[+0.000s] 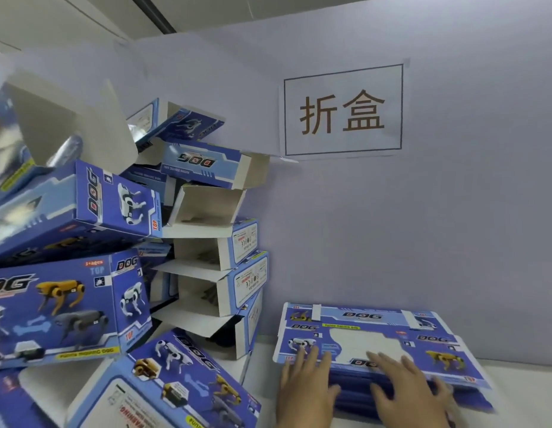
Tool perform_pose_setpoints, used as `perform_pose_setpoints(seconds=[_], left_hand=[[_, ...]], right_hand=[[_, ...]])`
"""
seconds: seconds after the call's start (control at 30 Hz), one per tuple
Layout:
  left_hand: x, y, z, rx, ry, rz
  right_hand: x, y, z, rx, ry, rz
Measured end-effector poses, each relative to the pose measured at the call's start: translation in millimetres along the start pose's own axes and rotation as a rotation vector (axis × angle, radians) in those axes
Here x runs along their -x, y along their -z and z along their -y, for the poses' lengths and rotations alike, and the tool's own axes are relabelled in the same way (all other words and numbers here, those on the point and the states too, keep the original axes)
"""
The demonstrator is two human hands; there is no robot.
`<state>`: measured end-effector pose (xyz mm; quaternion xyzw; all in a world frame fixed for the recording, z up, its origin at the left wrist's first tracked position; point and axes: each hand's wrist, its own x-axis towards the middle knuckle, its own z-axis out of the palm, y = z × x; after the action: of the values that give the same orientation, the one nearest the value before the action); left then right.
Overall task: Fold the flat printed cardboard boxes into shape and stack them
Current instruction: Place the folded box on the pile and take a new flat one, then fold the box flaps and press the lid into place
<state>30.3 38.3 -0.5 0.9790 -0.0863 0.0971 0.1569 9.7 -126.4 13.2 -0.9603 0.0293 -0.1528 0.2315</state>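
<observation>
A stack of flat printed boxes [373, 341] lies on the white tabletop [515, 393] at the lower right, close against the pale wall [453, 227]. The top sheet is blue with "DOG" lettering, robot dog pictures and a white cut-out window in its middle. Both hands rest on this stack with fingers spread and fairly straight: the left hand [305, 387] on the near left edge, the right hand [407, 390] across the front middle, fingertips reaching the window. Neither hand curls round anything. To the left, a leaning pile of folded boxes [92, 273] rises high, some with open white flaps facing right. On the wall above hangs a paper sign [342, 110] with 2 large characters.
</observation>
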Motion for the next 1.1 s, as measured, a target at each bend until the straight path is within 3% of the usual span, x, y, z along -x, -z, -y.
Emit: perform_pose_setpoints(seconds=[0.13, 0.27, 0.37, 0.47, 0.53, 0.63, 0.73, 0.8, 0.97, 1.1], left_hand=[[6.1, 5.8, 1.3, -0.004, -0.019, -0.224], [11.9, 4.6, 0.6, 0.023, -0.039, -0.279], [18.2, 17.2, -7.1, 0.068, -0.104, -0.546], [18.9, 21.9, -13.0, 0.053, -0.224, -0.829], [21.1, 27.6, -18.3, 0.201, -0.324, -0.954], [23.9, 38.4, -25.8, 0.448, -0.290, -1.067], [22.9, 49.5, -29.3, 0.664, -0.227, -1.016], [23.3, 59.3, -31.4, 0.844, -0.149, -0.911], [24.2, 76.1, -30.8, 1.140, -0.047, -0.610], [26.1, 80.7, -29.3, 1.196, -0.078, -0.574]], right_hand=[[4.5, 2.7, 0.9, -0.021, -0.044, -0.018], [3.3, 2.4, -3.3, -0.005, -0.026, -0.105], [1.5, 2.4, -5.3, 0.039, 0.034, -0.200], [2.1, 10.0, -3.8, 0.066, 0.100, -0.359], [-2.2, 12.3, -11.6, 0.004, 0.181, -0.526], [-5.7, 28.2, -11.6, -0.124, 0.309, -0.783], [-6.6, 51.6, -0.7, -0.441, 0.302, -0.945], [-4.3, 62.7, 8.0, -0.697, 0.278, -0.910], [-3.3, 70.5, 16.6, -1.000, 0.202, -0.669], [-2.9, 58.4, 16.4, -1.122, 0.147, -0.343]])
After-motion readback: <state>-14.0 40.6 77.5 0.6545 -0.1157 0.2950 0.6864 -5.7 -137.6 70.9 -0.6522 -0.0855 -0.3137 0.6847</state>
